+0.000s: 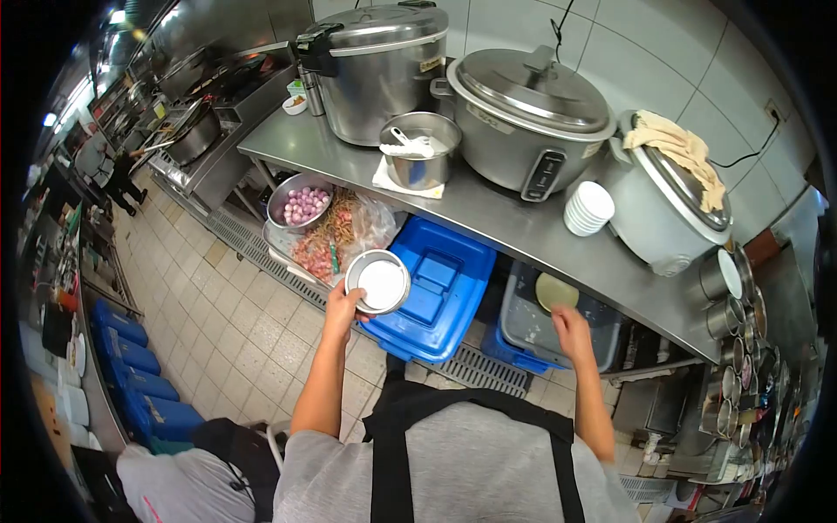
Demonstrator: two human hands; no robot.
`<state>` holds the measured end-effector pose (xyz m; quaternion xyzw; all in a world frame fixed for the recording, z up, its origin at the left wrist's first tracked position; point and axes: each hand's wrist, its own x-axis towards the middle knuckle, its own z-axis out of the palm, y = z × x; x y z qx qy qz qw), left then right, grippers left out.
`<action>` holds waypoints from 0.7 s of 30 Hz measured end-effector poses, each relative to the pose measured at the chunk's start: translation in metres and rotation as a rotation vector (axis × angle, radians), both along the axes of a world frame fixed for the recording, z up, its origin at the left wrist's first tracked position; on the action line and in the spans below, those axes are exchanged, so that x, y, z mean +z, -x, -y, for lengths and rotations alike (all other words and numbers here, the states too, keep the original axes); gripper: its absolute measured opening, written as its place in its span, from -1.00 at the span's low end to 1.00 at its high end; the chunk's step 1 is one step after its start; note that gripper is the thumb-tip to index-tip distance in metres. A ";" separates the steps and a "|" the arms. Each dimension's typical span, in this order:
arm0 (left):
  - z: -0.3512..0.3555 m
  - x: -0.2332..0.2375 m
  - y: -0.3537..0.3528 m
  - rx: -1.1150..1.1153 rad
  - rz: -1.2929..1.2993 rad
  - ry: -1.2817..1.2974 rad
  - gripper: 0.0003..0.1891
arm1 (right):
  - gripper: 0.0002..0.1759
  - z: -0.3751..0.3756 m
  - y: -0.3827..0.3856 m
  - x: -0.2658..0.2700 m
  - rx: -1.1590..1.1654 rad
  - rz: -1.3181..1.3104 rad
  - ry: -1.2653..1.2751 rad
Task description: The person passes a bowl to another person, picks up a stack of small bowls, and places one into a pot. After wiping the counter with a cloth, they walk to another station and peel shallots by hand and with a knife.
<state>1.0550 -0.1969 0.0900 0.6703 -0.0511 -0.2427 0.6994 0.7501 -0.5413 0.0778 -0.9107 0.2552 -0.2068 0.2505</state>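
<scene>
One pot [378, 281] was held by the left hand [343, 309]; right hand [571, 331] grip couldn't be told. Dropping was risked by one-handed support.

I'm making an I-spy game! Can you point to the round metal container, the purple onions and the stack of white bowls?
Round metal container [355, 277]: head view, inner wall at its left side.
Purple onions [304, 206]: head view, middle of the heap.
Stack of white bowls [589, 208]: head view, middle of the stack.
</scene>
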 end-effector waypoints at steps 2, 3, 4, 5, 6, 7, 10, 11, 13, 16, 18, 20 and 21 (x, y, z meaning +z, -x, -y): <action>-0.008 -0.007 -0.031 0.024 -0.003 -0.006 -0.60 | -0.65 -0.016 -0.101 0.050 0.174 0.093 0.012; -0.011 -0.010 -0.045 0.043 -0.006 -0.011 -0.61 | -0.61 -0.024 -0.145 0.069 0.193 0.085 0.045; -0.013 -0.013 -0.060 0.064 -0.006 -0.011 -0.61 | -0.57 -0.028 -0.190 0.086 0.214 0.079 0.083; -0.020 -0.023 -0.076 0.071 -0.006 -0.011 -0.62 | -0.55 -0.028 -0.233 0.094 0.225 0.152 0.189; -0.027 -0.027 -0.089 0.064 -0.037 -0.017 -0.60 | -0.53 -0.026 -0.272 0.101 0.237 0.222 0.295; -0.033 -0.030 -0.102 0.054 -0.068 -0.025 -0.59 | -0.52 -0.022 -0.308 0.108 0.232 0.212 0.358; -0.052 -0.041 -0.135 0.057 -0.145 -0.062 -0.62 | -0.56 -0.010 -0.385 0.121 0.246 0.025 0.456; -0.057 -0.045 -0.144 0.063 -0.170 -0.077 -0.63 | -0.58 -0.004 -0.402 0.124 0.256 -0.064 0.471; -0.064 -0.051 -0.161 0.085 -0.191 -0.101 -0.64 | -0.65 0.011 -0.430 0.127 0.328 -0.281 0.365; -0.068 -0.059 -0.181 0.104 -0.234 -0.137 -0.64 | -0.73 0.025 -0.461 0.133 0.388 -0.439 0.131; -0.065 -0.062 -0.191 0.091 -0.253 -0.125 -0.64 | -0.67 0.029 -0.474 0.140 0.475 -0.490 -0.055; -0.061 -0.071 -0.198 0.099 -0.269 -0.107 -0.62 | -0.51 0.034 -0.487 0.127 0.601 -0.405 0.077; -0.058 -0.075 -0.201 0.109 -0.276 -0.096 -0.62 | -0.42 0.036 -0.493 0.122 0.669 -0.360 0.144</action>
